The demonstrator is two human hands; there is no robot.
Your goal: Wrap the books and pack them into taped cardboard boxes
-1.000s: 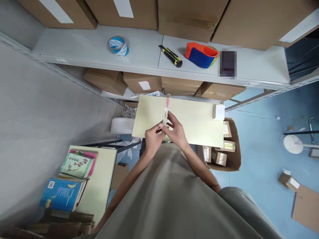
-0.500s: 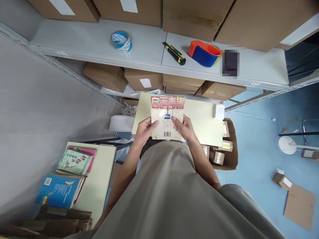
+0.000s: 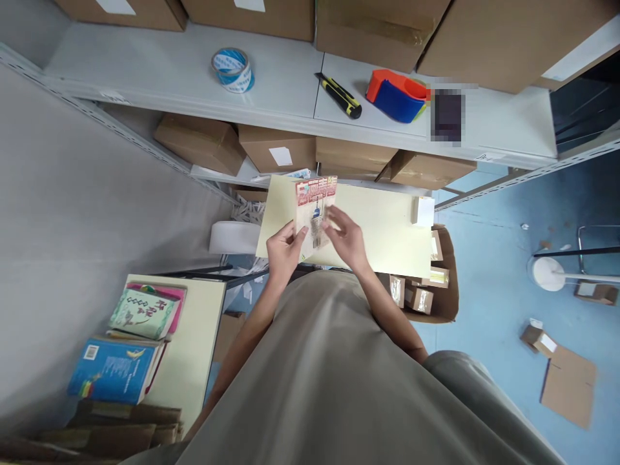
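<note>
A thin booklet (image 3: 310,216) with a red title band, cream cover and barcode stands tilted above the pale yellow table (image 3: 382,232). My left hand (image 3: 285,250) grips its lower left edge, thumb on the facing cover and the other fingers behind. At the booklet's right side is my right hand (image 3: 347,240), its fingers bent and apart in front of the cover. The fingertips are at or very near the surface; whether they touch is unclear.
A shelf (image 3: 281,77) ahead carries a tape roll (image 3: 233,70), box cutter (image 3: 339,95), orange-blue tape dispenser (image 3: 397,95) and cartons. A small white box (image 3: 423,211) sits at the table's right end. Books (image 3: 116,369) lie on a side table; a carton (image 3: 450,284) holds small boxes.
The booklet has turned, its right side angling away so it looks narrower. My right hand has loosened from the right edge and moved left in front of the cover. The left hand keeps its hold.
</note>
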